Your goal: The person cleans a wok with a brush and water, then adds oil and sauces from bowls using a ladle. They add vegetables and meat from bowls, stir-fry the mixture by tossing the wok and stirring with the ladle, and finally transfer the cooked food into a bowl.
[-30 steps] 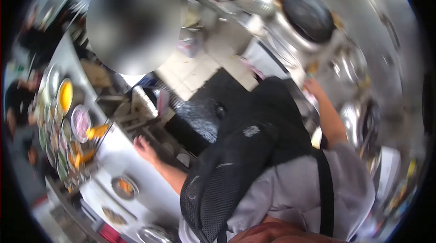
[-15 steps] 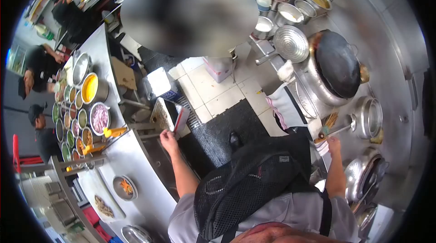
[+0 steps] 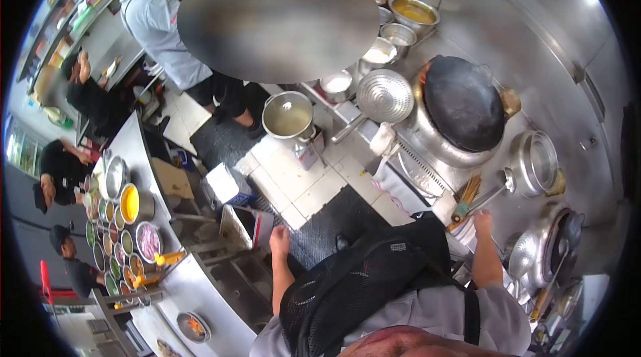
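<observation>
My left hand (image 3: pixel 280 242) hangs beside the steel counter with its fingers curled in, and nothing shows in it. My right hand (image 3: pixel 482 222) is at the stove edge, fingers closed, just beside the handle of a ladle (image 3: pixel 510 180). Whether it grips anything is hidden. A bamboo brush (image 3: pixel 467 195) lies close to that hand, its bristles pointing away. Farther along the stove, a black wok (image 3: pixel 465 105) rests over a burner. A perforated strainer (image 3: pixel 385 96) lies left of it.
Several food containers, a pot of orange liquid (image 3: pixel 136 203) and a bowl of chopped onion (image 3: pixel 149 240) stand on the left counter (image 3: pixel 200 290). A steel stockpot (image 3: pixel 288 115) stands ahead. A person in a light shirt (image 3: pixel 157 37) stands beyond; others work at far left.
The view has shifted, bringing the stockpot and the person in the light shirt into sight. My left hand has dropped lower. My right hand stays near the ladle handle.
</observation>
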Demonstrator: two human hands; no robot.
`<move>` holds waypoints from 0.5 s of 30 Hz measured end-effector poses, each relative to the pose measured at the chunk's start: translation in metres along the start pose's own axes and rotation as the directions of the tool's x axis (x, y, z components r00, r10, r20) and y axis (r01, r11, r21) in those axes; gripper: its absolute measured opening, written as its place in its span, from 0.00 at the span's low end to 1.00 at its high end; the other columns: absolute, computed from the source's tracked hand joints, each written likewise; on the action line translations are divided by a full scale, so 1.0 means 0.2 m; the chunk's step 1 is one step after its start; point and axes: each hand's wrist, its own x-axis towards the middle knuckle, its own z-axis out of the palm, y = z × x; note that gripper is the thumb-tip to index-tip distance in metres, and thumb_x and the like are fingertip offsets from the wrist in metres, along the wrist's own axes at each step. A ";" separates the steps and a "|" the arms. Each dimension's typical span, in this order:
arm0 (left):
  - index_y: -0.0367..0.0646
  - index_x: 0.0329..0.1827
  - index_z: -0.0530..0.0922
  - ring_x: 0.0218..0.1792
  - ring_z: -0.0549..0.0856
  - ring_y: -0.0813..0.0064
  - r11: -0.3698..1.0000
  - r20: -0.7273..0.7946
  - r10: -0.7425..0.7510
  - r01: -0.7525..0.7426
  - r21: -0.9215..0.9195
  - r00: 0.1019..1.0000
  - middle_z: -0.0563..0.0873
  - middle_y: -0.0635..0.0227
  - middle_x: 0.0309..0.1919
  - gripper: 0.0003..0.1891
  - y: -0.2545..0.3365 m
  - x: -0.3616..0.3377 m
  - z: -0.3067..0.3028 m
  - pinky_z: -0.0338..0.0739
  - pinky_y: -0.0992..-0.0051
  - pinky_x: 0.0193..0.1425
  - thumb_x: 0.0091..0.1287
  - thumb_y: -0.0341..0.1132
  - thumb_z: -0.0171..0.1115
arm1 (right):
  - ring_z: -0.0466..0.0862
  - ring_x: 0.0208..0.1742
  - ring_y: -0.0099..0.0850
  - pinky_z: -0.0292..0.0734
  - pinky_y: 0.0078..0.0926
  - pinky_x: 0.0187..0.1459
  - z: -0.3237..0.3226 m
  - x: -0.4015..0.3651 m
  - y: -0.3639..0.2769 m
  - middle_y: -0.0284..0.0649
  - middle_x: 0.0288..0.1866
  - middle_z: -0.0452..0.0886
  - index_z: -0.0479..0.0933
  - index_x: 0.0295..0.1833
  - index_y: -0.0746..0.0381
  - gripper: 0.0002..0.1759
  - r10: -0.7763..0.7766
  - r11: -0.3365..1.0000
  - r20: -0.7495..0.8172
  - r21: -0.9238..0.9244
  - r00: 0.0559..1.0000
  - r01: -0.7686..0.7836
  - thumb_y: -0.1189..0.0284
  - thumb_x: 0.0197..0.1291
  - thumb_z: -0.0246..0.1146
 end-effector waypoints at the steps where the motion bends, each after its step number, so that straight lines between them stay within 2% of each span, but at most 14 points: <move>1: 0.36 0.53 0.83 0.48 0.90 0.63 1.000 -0.013 -0.020 0.021 0.010 1.000 0.91 0.54 0.45 0.14 0.05 0.00 0.01 0.82 0.66 0.56 0.70 0.35 0.66 | 0.82 0.64 0.55 0.77 0.44 0.64 0.01 0.03 -0.04 0.60 0.62 0.82 0.76 0.68 0.67 0.34 0.034 0.998 -0.028 -0.044 0.999 -0.035 0.60 0.59 0.70; 3: 0.37 0.53 0.83 0.49 0.90 0.63 0.999 -0.007 -0.012 0.012 0.034 1.000 0.91 0.53 0.45 0.13 0.12 0.06 0.09 0.82 0.66 0.57 0.70 0.35 0.66 | 0.81 0.65 0.57 0.75 0.46 0.66 0.04 0.07 -0.11 0.63 0.63 0.81 0.73 0.71 0.67 0.38 0.044 0.998 0.007 -0.048 0.999 -0.044 0.57 0.58 0.69; 5: 0.37 0.54 0.83 0.50 0.90 0.60 0.978 0.138 0.134 -0.154 0.143 0.981 0.90 0.52 0.46 0.15 0.12 0.13 0.17 0.82 0.64 0.57 0.70 0.36 0.66 | 0.80 0.65 0.58 0.75 0.47 0.67 0.12 0.11 -0.11 0.65 0.62 0.81 0.70 0.71 0.69 0.39 0.034 0.995 0.006 -0.092 0.999 -0.034 0.57 0.58 0.67; 6: 0.36 0.56 0.82 0.51 0.90 0.57 0.960 0.230 0.155 -0.201 0.197 0.961 0.90 0.51 0.47 0.16 0.22 0.15 0.20 0.82 0.63 0.58 0.71 0.37 0.65 | 0.81 0.64 0.60 0.75 0.48 0.67 0.04 0.01 -0.23 0.67 0.60 0.81 0.68 0.71 0.70 0.37 0.108 0.992 0.014 -0.071 0.994 -0.107 0.61 0.60 0.63; 8: 0.35 0.56 0.82 0.51 0.90 0.55 0.925 0.368 0.235 -0.323 0.200 0.900 0.90 0.50 0.47 0.17 0.41 0.21 0.29 0.82 0.63 0.58 0.72 0.37 0.64 | 0.85 0.60 0.57 0.78 0.52 0.63 -0.02 -0.06 -0.32 0.63 0.58 0.84 0.61 0.78 0.56 0.39 0.288 0.947 0.038 -0.158 0.957 -0.278 0.59 0.63 0.62; 9: 0.35 0.56 0.82 0.51 0.90 0.55 0.905 0.440 0.246 -0.367 0.216 0.864 0.90 0.50 0.47 0.17 0.53 0.23 0.34 0.82 0.63 0.58 0.72 0.37 0.64 | 0.85 0.61 0.55 0.78 0.54 0.62 -0.07 -0.11 -0.37 0.61 0.57 0.84 0.58 0.80 0.48 0.41 0.314 0.933 0.028 -0.195 0.949 -0.303 0.58 0.62 0.63; 10: 0.35 0.56 0.82 0.51 0.90 0.55 0.882 0.466 0.276 -0.414 0.225 0.841 0.90 0.49 0.47 0.16 0.70 0.20 0.37 0.83 0.63 0.57 0.72 0.37 0.64 | 0.84 0.61 0.57 0.77 0.57 0.61 -0.03 -0.09 -0.35 0.60 0.57 0.85 0.56 0.81 0.47 0.43 0.344 0.911 -0.015 -0.236 0.939 -0.337 0.58 0.61 0.64; 12: 0.35 0.56 0.82 0.49 0.90 0.55 0.821 0.520 0.339 -0.517 0.243 0.784 0.90 0.49 0.45 0.16 0.92 0.18 0.46 0.83 0.62 0.54 0.72 0.36 0.63 | 0.83 0.61 0.59 0.76 0.59 0.62 0.05 -0.02 -0.25 0.58 0.56 0.85 0.54 0.82 0.48 0.46 0.304 0.939 -0.006 -0.170 0.953 -0.300 0.57 0.61 0.65; 14: 0.35 0.56 0.82 0.48 0.90 0.55 0.771 0.569 0.421 -0.610 0.186 0.706 0.89 0.49 0.46 0.15 1.02 0.21 0.57 0.83 0.62 0.53 0.72 0.35 0.63 | 0.82 0.65 0.52 0.74 0.60 0.63 0.03 0.00 -0.21 0.53 0.60 0.84 0.50 0.83 0.54 0.47 0.322 0.943 0.065 -0.108 0.944 -0.315 0.61 0.62 0.63; 15: 0.35 0.56 0.81 0.47 0.90 0.55 0.746 0.587 0.412 -0.628 0.223 0.697 0.89 0.49 0.46 0.15 1.08 0.22 0.62 0.83 0.62 0.53 0.72 0.35 0.63 | 0.85 0.58 0.54 0.78 0.56 0.59 0.01 -0.01 -0.18 0.56 0.56 0.85 0.51 0.82 0.57 0.47 0.321 0.947 0.041 -0.034 0.946 -0.320 0.63 0.60 0.64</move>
